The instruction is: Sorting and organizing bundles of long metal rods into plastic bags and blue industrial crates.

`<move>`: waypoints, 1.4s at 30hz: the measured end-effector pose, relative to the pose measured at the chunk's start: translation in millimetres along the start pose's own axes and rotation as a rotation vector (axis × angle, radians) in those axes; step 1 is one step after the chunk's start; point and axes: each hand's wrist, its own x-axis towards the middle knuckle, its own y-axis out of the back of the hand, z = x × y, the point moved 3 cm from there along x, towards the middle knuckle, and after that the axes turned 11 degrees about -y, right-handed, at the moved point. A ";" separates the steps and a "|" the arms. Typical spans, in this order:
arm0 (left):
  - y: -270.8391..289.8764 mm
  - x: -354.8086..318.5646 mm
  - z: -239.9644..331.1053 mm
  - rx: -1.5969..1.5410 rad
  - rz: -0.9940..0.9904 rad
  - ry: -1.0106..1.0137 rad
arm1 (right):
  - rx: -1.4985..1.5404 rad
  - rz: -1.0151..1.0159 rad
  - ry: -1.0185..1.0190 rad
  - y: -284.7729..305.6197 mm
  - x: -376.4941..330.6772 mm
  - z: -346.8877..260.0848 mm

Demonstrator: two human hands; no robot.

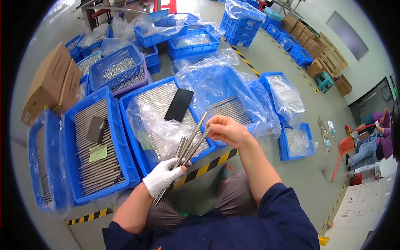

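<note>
My left hand [160, 179], in a white glove, is closed around a bundle of thin metal rods [189, 146] held at a slant over my lap. Bare, my right hand [230, 131] pinches the upper end of one rod that fans out from the bundle. Behind the bundle, a blue crate [125, 118] holds rows of similar rods partly covered by clear plastic film [160, 133]. A flat black phone-like slab [179, 105] lies on those rods. Just beyond my right hand, a plastic-lined blue crate [211, 95] has rods along its bottom.
On the left, another rod-filled crate [132, 177] carries a dark block [96, 129] and a yellow-green note [98, 154]. Cardboard boxes [48, 81] and a basket of small metal parts [96, 75] stand behind. Smaller crates sit right; a person [368, 146] is farther right.
</note>
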 end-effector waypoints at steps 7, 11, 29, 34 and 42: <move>5.7 3.4 -4.0 -0.041 0.059 -0.032 | -0.160 -0.004 -0.148 -36.5 11.3 41.7; 5.4 5.0 1.1 -0.121 0.129 -0.054 | -0.162 0.027 -0.098 -43.9 10.9 44.9; 26.1 -1.0 4.6 -0.221 0.436 -0.347 | -0.189 -0.163 -0.233 -62.6 13.1 57.7; 13.4 17.4 1.8 -0.128 0.384 -0.292 | -0.194 -0.388 -0.336 -67.6 5.5 79.0; 18.1 11.5 -7.7 -0.160 0.449 -0.353 | -0.163 -0.344 -0.334 -84.9 9.9 84.0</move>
